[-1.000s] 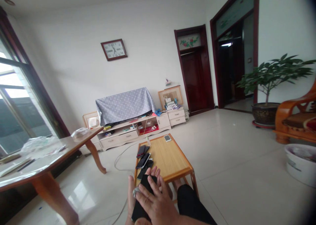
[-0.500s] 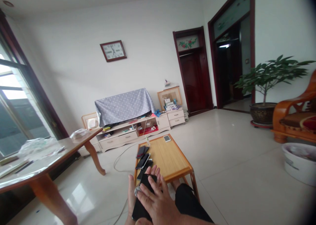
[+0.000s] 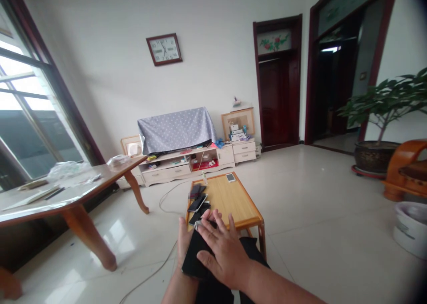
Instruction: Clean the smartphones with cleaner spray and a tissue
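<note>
A dark smartphone [image 3: 193, 256] lies in my left hand [image 3: 183, 241], which supports it from below with the thumb along its left edge. Over its screen rests my right hand [image 3: 225, 250], the fingers stretched forward. Under those fingertips, at the phone's far end, a small greyish-white cloth [image 3: 197, 224] is pressed against the glass. Most of the cloth and part of the phone are covered by the right hand. Just beyond, on the left side of a low wooden table [image 3: 236, 206], several dark phones [image 3: 198, 202] lie close together.
A white phone [image 3: 230, 177] and a small clear bottle [image 3: 204, 178] are at the table's far end. To the left stands a larger table [image 3: 76, 197] with plastic bags [image 3: 66, 170]. A cable [image 3: 150, 268] runs over the floor. A white bucket [image 3: 410, 233] is at right.
The view has shifted, so the room appears further right and the table a little higher. My right hand and the cloth have slid toward the phone's far end; the left hand keeps its hold.
</note>
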### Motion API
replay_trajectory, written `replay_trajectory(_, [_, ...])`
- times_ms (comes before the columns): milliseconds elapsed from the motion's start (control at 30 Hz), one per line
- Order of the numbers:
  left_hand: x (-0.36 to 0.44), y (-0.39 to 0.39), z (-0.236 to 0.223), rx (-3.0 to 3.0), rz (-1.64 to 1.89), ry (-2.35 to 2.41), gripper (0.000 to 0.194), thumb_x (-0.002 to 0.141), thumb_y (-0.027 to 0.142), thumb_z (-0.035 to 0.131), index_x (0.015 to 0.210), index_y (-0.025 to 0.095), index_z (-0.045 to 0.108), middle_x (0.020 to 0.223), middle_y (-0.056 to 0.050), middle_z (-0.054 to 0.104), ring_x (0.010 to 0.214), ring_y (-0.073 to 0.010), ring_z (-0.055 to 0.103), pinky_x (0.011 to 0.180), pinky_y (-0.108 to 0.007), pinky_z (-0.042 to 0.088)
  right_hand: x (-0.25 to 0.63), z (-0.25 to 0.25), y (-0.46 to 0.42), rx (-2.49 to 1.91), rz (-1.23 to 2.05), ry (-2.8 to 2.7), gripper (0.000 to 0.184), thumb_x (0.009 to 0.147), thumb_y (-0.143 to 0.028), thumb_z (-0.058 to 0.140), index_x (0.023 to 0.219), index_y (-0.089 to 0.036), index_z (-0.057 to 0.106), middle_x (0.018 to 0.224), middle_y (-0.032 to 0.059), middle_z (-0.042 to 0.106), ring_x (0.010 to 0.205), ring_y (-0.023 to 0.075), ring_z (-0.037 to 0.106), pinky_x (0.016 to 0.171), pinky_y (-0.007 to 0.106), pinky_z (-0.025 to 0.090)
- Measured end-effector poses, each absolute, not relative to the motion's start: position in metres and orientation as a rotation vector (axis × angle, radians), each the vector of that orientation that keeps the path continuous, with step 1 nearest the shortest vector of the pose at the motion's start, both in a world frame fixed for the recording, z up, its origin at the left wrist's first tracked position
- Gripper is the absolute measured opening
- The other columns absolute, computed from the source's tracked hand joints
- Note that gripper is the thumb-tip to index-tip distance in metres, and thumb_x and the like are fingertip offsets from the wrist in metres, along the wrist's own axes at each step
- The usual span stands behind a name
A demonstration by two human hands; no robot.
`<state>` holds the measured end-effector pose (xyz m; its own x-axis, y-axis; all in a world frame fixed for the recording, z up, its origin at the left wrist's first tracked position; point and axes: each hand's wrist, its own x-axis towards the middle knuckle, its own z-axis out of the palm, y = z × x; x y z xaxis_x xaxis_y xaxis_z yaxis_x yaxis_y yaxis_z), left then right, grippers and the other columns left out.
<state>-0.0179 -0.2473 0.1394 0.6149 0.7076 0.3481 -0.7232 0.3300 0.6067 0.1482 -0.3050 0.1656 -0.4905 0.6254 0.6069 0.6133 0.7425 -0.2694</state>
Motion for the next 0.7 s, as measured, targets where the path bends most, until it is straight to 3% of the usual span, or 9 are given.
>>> replay_trajectory(200, [-0.018, -0.243, 0.136, 0.810, 0.947, -0.097, 0.093, 0.088, 0.081, 0.006, 0.151, 0.023, 0.043, 0.167, -0.008, 0.024, 0.157, -0.0271, -0.001, 0.124, -0.052, -0.010, 0.147, 0.156, -0.313, -0.668, -0.045, -2.330, 0.076, 0.094, -0.073, 0.043, 0.157, -0.031, 0.033, 0.156, 0.0017, 0.044, 0.153, 0.0398, 0.014, 0.118, 0.072, 0.004])
replay_trajectory(367, [-0.009, -0.247, 0.139, 0.833, 0.905, -0.018, 0.089, 0.091, 0.076, 0.003, 0.151, 0.025, 0.044, 0.164, -0.004, 0.031, 0.156, -0.0260, -0.002, 0.124, -0.049, -0.009, 0.155, 0.168, -0.303, -0.908, 0.010, -2.260, 0.065, 0.101, -0.062, 0.039, 0.157, -0.028, 0.034, 0.159, 0.0055, 0.039, 0.152, 0.0404, 0.017, 0.117, 0.074, 0.008])
replay_trajectory(567, [0.002, -0.252, 0.149, 0.844, 0.967, 0.005, 0.088, 0.089, 0.080, 0.012, 0.152, 0.026, 0.042, 0.165, -0.002, 0.029, 0.156, -0.0259, -0.003, 0.126, -0.046, -0.001, 0.160, 0.165, -0.316, -0.713, -0.068, -2.302, 0.076, 0.095, -0.072, 0.043, 0.157, -0.030, 0.033, 0.157, 0.0026, 0.043, 0.153, 0.0384, 0.015, 0.119, 0.070, 0.002])
replay_trajectory(700, [0.009, -0.250, 0.153, 0.838, 0.927, 0.050, 0.091, 0.089, 0.080, 0.012, 0.150, 0.023, 0.045, 0.165, -0.004, 0.029, 0.156, -0.0273, -0.001, 0.126, -0.045, -0.001, 0.174, 0.174, -0.304, -0.873, -0.035, -2.242, 0.069, 0.099, -0.066, 0.039, 0.157, -0.028, 0.034, 0.159, 0.0051, 0.040, 0.152, 0.0395, 0.016, 0.117, 0.074, 0.000])
